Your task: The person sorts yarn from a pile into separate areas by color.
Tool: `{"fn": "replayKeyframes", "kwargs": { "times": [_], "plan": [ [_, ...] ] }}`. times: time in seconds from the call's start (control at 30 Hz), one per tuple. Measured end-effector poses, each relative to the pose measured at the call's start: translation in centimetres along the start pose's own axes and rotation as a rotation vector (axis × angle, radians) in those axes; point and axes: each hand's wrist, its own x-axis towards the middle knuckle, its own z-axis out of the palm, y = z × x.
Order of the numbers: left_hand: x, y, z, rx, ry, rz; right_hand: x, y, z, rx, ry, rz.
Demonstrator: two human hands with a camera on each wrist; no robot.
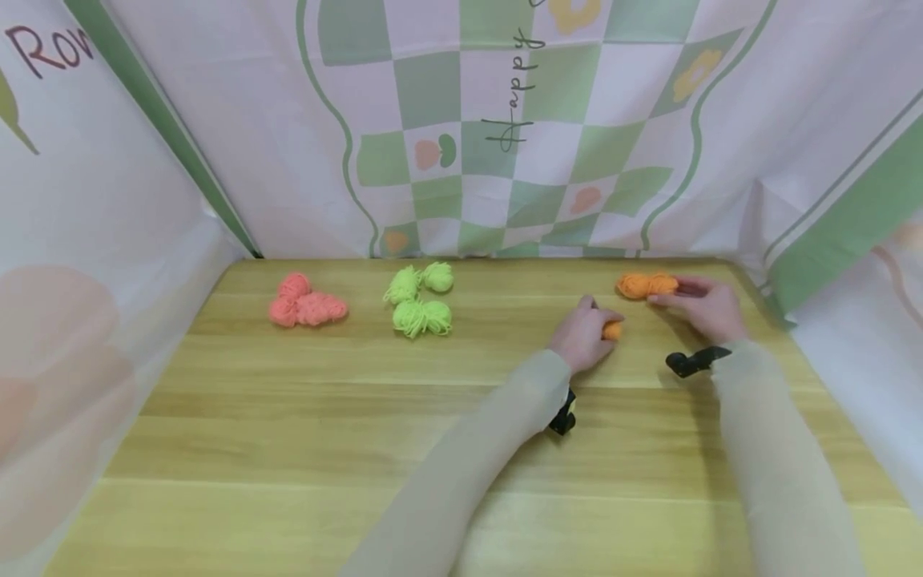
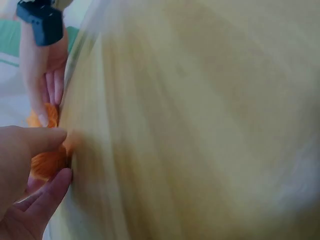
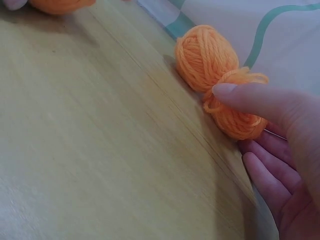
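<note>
Toward the right back of the table, my right hand (image 1: 705,306) holds an orange yarn bundle (image 1: 642,286) by its right end. In the right wrist view the thumb lies across that two-lobed yarn, with fingers beneath and behind it. To the left and nearer me, my left hand (image 1: 586,335) pinches another orange yarn ball (image 1: 612,330), mostly hidden by the fingers in the head view. The left wrist view has this ball (image 2: 49,163) between thumb and fingers. A gap separates the two orange pieces in the head view.
Several lime-green yarn balls (image 1: 422,318) lie grouped left of centre at the back. Farther left sits a cluster of coral-pink yarn balls (image 1: 308,308). Printed cloth (image 1: 490,192) hangs along the wooden table's (image 1: 288,449) back edge and both sides.
</note>
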Motion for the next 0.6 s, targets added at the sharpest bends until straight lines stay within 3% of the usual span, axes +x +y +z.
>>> {"fn": "replayKeyframes", "kwargs": {
  "times": [0.17, 0.47, 0.6],
  "plan": [
    [0.3, -0.3, -0.5, -0.073, 0.049, -0.020, -0.3, -0.1, -0.2, 0.015, 0.005, 0.003],
    [0.6, -0.6, 0.7, -0.374, 0.204, -0.204, -0.5, -0.5, 0.2, 0.090, 0.012, -0.001],
    [0.8, -0.4, 1.1, -0.404, 0.267, -0.228, -0.6, -0.3, 0.1, 0.086, 0.025, -0.005]
  ]
}}
